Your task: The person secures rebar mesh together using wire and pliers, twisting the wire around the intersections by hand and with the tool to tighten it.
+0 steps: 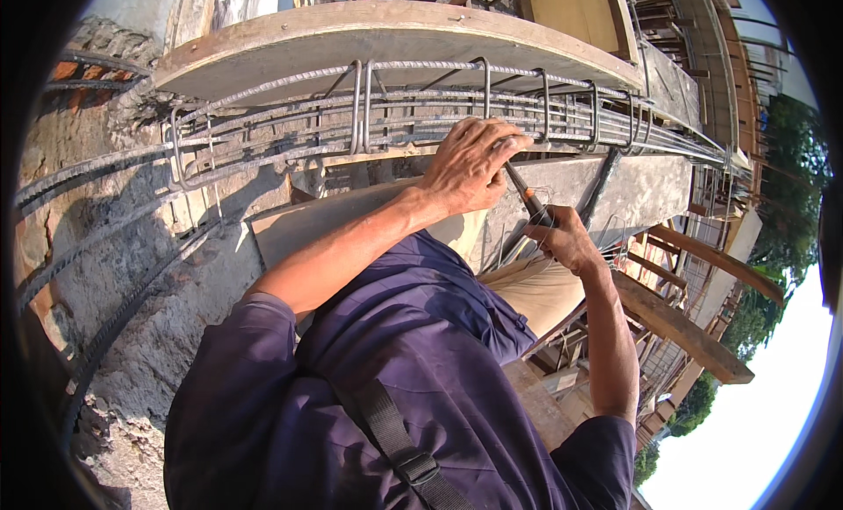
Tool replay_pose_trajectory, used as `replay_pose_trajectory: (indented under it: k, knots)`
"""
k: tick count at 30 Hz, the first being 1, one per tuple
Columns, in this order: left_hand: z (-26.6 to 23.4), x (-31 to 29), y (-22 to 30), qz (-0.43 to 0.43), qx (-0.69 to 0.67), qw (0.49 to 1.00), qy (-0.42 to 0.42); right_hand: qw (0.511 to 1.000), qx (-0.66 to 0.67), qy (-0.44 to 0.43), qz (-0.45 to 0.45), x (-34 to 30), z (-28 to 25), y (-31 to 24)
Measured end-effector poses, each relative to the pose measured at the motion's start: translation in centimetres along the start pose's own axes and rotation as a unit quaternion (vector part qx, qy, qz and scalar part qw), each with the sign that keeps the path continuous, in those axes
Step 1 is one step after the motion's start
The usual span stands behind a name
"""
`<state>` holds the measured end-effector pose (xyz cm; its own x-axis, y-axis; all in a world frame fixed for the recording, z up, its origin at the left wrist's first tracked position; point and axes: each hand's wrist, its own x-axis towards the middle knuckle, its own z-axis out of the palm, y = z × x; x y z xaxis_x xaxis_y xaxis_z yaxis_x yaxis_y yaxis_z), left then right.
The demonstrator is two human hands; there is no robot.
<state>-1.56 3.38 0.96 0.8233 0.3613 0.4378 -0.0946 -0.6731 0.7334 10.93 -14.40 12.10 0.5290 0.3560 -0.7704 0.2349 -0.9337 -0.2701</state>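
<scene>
Nearest: purple shirt (pixel 457 369) with black strap (pixel 386 422) across it. Forearms reach forward and up the frame, both elbows bent; left forearm slants in from lower left, right forearm rises steeply on the right.

Right hand (pixel 564 240): fingers wrapped round the handle end of a dark tool (pixel 529 194) with an orange band, wrist below the grip. Tool tilts up and left, its far end meeting the other hand; likely gripped low for leverage and to keep the fist clear of the bars. Thin wire loops beside the handle.

Left hand (pixel 474 163): back up, palm down, fingers bent over the lower bars near the tool's far end. Probably steadying or guiding there. Fingertips partly hidden; can't tell whether they pinch wire, tool or bar.

Just beyond, the rebar cage (pixel 545 106) runs across the view, long ribbed bars inside square stirrups, left hand at its near side. Cage seems set along the formwork so its side is reachable.

Behind it, a curved wooden board (pixel 378 38). Off right, timber beams (pixel 694 330), then trees (pixel 786 181).
</scene>
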Motion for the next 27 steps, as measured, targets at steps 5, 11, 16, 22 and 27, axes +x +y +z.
replay_pose_trajectory:
  k: [5, 11, 16, 22, 27]
  knots:
    - [4.7, 0.1, 2.5, 0.170, -0.015, 0.985, 0.001, 0.993, 0.072, -0.089, 0.012, -0.1, -2.3, -2.7]
    - [7.9, 4.3, 3.2, 0.064, 0.005, 0.988, 0.139, 0.988, -0.091, -0.125, 0.016, 1.4, -7.9, -6.6]
    - [6.2, 6.6, 2.4, -0.032, -0.067, 0.988, 0.132, 0.826, -0.531, 0.110, -0.154, -2.8, -7.8, -13.5]
    - [5.4, 8.2, 2.9, -0.086, -0.142, 0.974, 0.154, 0.623, -0.606, 0.311, -0.383, -1.0, -7.6, -9.9]
    - [4.5, 9.2, 3.1, -0.135, -0.148, 0.979, 0.036, 0.618, -0.549, 0.350, -0.440, 0.9, -8.7, -8.3]
